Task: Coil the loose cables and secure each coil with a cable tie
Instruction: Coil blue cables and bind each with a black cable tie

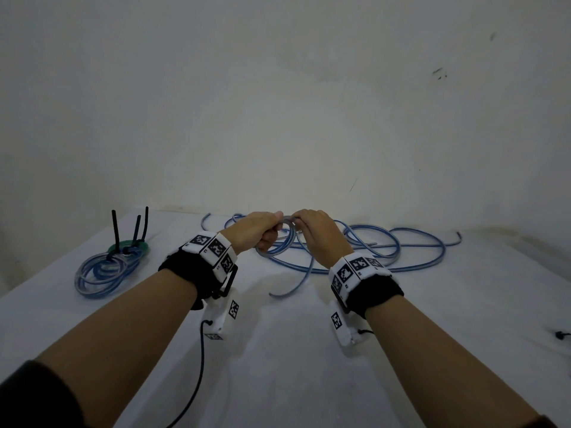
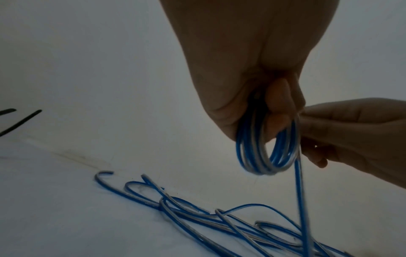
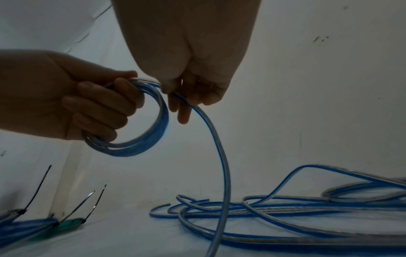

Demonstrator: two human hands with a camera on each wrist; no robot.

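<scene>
Two hands on one blue cable coil [image 1: 279, 239], raised above the desk [image 1: 278, 350].
Your left hand [image 1: 256, 231] grips the coil; your right hand [image 1: 318, 234] pinches its trailing strand [image 3: 222, 156] just beside it.

The blue cable [image 3: 222, 156] is sheathed in smooth, glossy plastic, half blue and half clear, with a silvery core seen through the clear side. The same glossy sheath is shown by the small coil [image 2: 261, 151] and the tied coils [image 1: 99, 270]. The cable ties [image 1: 116, 230] are made of black plastic with a slight sheen. The table [image 1: 278, 366] is covered in matt white cloth, faintly wrinkled. The wall [image 1: 278, 103] is finished in matt, scuffed paint.
</scene>
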